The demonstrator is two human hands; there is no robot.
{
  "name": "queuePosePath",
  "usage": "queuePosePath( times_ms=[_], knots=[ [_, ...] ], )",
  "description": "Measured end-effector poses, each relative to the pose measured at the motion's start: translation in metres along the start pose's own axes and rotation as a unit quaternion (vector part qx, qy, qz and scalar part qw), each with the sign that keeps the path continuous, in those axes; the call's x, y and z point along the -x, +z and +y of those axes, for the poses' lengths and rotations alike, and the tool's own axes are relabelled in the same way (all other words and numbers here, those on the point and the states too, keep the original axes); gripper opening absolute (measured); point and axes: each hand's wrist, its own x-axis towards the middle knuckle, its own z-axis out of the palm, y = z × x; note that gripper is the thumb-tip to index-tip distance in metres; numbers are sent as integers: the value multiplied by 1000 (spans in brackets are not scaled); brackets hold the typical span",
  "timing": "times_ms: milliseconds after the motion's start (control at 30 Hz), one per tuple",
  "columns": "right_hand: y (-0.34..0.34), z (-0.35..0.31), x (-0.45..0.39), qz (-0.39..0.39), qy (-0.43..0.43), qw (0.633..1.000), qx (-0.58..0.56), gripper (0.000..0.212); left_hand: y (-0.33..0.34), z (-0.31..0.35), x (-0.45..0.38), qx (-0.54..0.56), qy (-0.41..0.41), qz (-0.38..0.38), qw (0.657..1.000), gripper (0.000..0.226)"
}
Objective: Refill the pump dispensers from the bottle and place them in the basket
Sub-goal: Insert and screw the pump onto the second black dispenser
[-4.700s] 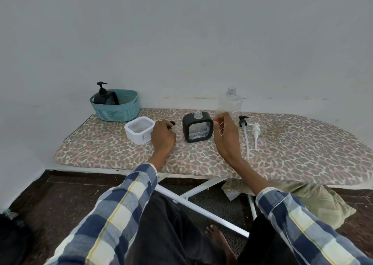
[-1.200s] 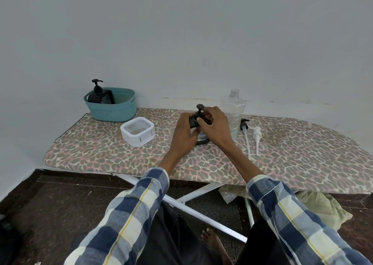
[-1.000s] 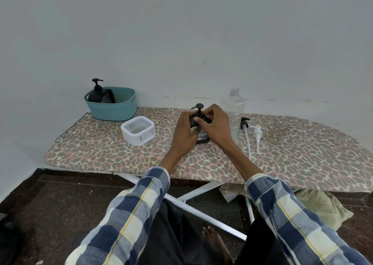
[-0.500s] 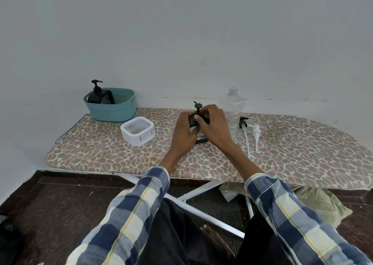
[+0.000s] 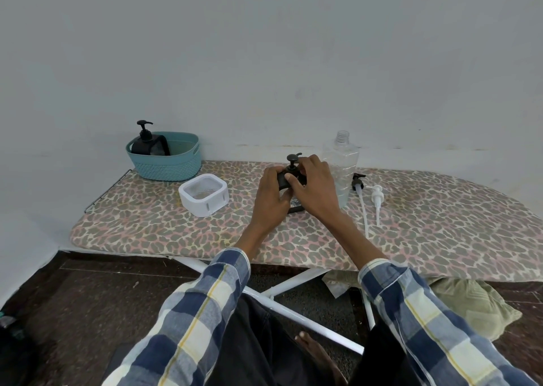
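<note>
A black square dispenser [image 5: 282, 180] stands mid-board, mostly hidden by both hands. My left hand [image 5: 271, 196] grips its left side. My right hand [image 5: 316, 190] curls over its top, fingers round the collar of the black pump head [image 5: 292, 161] that sticks up from it. The clear plastic bottle [image 5: 342, 165] stands uncapped just behind my right hand. A white square dispenser [image 5: 204, 194] without a pump sits to the left. The teal basket [image 5: 176, 165] at the board's far left holds another black pump dispenser [image 5: 148, 143].
A leopard-print ironing board [image 5: 426, 224] carries everything. Two loose pumps lie right of the bottle: a black-headed pump [image 5: 360, 191] with a long tube and a white pump [image 5: 376, 200]. A green cushion [image 5: 470, 306] lies on the dark floor under the board.
Since 4.7 s ago the black pump head has gone onto the black dispenser and both hands closed round it. Over the last second the hands only shift slightly at the collar.
</note>
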Motion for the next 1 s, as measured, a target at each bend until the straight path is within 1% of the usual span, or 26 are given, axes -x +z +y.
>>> queuePosePath(
  times_ms=[100, 200, 267, 367, 500, 600, 733, 1000],
  knots=[
    [0, -1, 0, -5, 2, 1000, 9, 33, 0, 1, 0, -1, 4, 6, 1000, 38],
    [1, -4, 0, 36, 42, 998, -28, 26, 0, 3, 3, 4, 13, 6, 1000, 34],
    [3, -6, 2, 54, 56, 996, -36, 28, 0, 5, 5, 8, 16, 7, 1000, 32],
    [5, -6, 4, 45, 48, 997, -43, 27, 0, 6, 5, 12, 2, 4, 1000, 31],
    [4, -2, 4, 8, 45, 998, -46, 33, 0, 5, 3, 7, -11, 8, 1000, 35],
    [5, -3, 3, 24, 59, 996, -56, 29, 1, 6, 4, 1, -12, 12, 1000, 36],
    [9, -9, 4, 54, 78, 995, -40, 26, 1, 9, 7, -3, -6, 16, 1000, 33],
    [9, -14, 3, 64, 105, 992, -16, 31, 2, 7, 8, -4, -6, 17, 1000, 33]
  ],
)
